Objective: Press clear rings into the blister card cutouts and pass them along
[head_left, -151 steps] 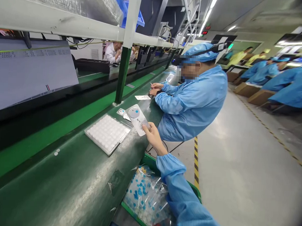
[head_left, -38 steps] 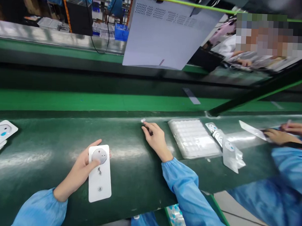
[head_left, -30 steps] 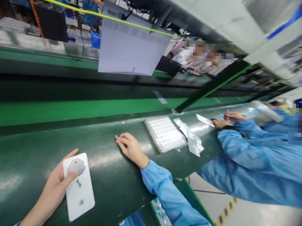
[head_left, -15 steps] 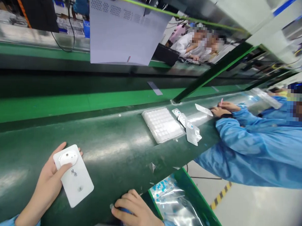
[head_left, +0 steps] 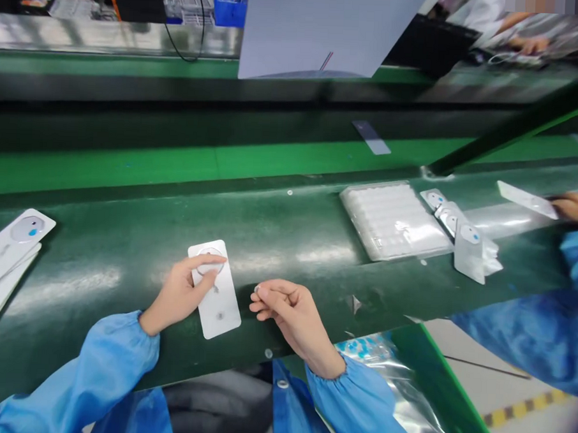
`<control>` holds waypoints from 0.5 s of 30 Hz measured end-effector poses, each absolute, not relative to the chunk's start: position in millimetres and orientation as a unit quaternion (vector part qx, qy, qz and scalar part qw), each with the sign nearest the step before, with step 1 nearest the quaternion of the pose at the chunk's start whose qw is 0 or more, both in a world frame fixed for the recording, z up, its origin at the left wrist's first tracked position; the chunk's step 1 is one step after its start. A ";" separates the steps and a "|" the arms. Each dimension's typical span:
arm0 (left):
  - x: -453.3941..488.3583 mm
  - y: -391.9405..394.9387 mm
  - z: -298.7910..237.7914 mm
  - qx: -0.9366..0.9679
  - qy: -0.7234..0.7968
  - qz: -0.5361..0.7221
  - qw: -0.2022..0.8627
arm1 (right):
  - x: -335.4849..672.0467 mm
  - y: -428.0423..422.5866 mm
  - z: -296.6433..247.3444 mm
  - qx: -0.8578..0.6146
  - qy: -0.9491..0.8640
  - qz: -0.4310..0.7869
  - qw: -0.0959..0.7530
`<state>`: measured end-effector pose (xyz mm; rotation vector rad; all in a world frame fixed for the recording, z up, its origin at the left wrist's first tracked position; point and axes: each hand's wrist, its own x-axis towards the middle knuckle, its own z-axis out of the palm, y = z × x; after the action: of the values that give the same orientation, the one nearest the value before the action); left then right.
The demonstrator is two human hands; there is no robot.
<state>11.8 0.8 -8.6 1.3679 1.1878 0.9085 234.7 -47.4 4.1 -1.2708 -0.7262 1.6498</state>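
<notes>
White panel (head_left: 221,301) lies near centre on the surface (head_left: 139,248), long axis near-to-far, its disc end pointing far and slightly left. My left hand's (head_left: 183,293) grip, thumb and forefinger spread, partly hides that disc; my right hand (head_left: 292,312) pinches one indistinct small piece (head_left: 257,290). At left, two or more stacked panels (head_left: 12,246) are cut off.

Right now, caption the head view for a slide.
Left hand on white panel, right hand pinching a tiny piece beside it.
</notes>
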 end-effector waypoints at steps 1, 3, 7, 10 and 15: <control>11.9 -0.8 -7.9 0.585 0.496 0.380 0.517 | 228.9 -42.4 5.4 -0.507 -0.281 0.682 0.446; 12.4 -4.2 -6.7 0.604 0.487 0.383 0.500 | 219.0 -36.7 5.6 -0.495 -0.272 0.700 0.436; 13.4 -7.5 -7.0 0.641 0.448 0.362 0.507 | 207.5 -34.1 -1.1 -0.467 -0.297 0.716 0.424; 13.7 -6.9 -8.6 0.652 0.429 0.367 0.506 | 204.4 -33.0 -7.1 -0.468 -0.331 0.700 0.426; 15.3 -4.9 -11.4 0.671 0.441 0.381 0.458 | 206.5 -27.9 -9.6 -0.507 -0.390 0.647 0.414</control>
<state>15.3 -4.9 -11.4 1.6544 1.0875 0.9383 206.5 -27.9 -9.6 -1.2751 -0.9804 1.6263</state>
